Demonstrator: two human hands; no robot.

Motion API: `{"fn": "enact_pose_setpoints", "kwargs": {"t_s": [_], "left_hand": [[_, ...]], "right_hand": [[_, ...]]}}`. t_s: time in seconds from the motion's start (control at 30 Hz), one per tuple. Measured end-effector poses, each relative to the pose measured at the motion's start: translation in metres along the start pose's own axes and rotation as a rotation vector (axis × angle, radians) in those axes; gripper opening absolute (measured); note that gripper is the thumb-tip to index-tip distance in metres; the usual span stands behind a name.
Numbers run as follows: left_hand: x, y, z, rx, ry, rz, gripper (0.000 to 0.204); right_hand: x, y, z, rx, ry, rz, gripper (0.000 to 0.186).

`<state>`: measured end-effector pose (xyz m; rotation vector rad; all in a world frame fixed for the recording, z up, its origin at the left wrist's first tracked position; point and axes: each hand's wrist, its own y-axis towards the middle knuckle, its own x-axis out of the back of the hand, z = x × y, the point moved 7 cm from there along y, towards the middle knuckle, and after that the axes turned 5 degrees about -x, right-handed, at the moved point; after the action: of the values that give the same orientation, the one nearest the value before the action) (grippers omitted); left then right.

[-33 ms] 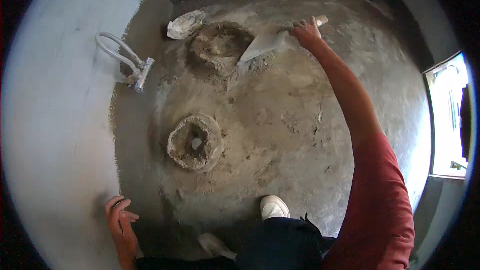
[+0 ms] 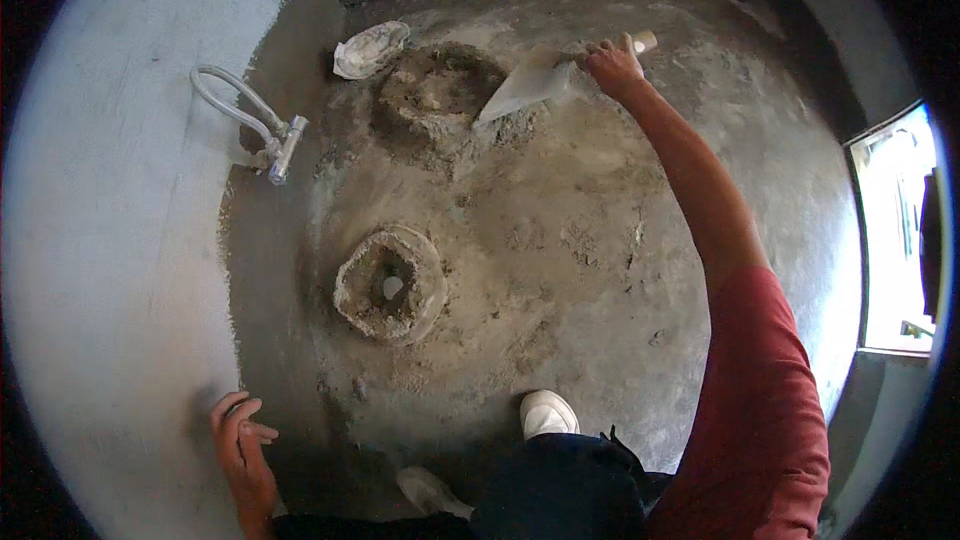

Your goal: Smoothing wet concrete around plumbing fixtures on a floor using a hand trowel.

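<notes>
My right hand [image 2: 615, 65], arm stretched far forward, grips a pointing trowel [image 2: 525, 85] by its handle, whose pale end sticks out past my fist. The trowel's pointed grey blade aims left, with its tip low at the right edge of a round hollow [image 2: 440, 90] in the rough cement floor. Loose crumbs of mortar lie under the blade. At the lower left, my left hand [image 2: 243, 435] is beside the pale wall, fingers loosely bent and apart, holding nothing.
A raised mortar ring [image 2: 425, 310] surrounds a hole nearer me. A crumpled whitish bag [image 2: 372, 50] lies beyond the hollow. From the left wall juts a metal tap with a looped hose [image 2: 240, 100]. My pale shoe [image 2: 548, 414] stands on the floor; a bright window [image 2: 897, 230] is at right.
The trowel blade has tilted slightly, showing more of its face. Both hands stay in nearly the same place.
</notes>
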<state>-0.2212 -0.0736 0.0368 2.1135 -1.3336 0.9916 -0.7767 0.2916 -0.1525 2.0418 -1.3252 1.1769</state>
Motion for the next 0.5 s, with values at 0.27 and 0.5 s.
{"fn": "enact_pose_setpoints", "kwargs": {"t_s": [0.27,0.5], "left_hand": [[0.005,-0.005,-0.007,-0.086,0.069,-0.021,0.030],[-0.006,0.008,0.006,-0.077,0.005,0.004,0.029]], "right_hand": [[-0.043,-0.156,0.032,-0.174,1.004,-0.248,0.044],[-0.021,-0.227,0.210,-0.846,2.732,0.650,0.035]]}}
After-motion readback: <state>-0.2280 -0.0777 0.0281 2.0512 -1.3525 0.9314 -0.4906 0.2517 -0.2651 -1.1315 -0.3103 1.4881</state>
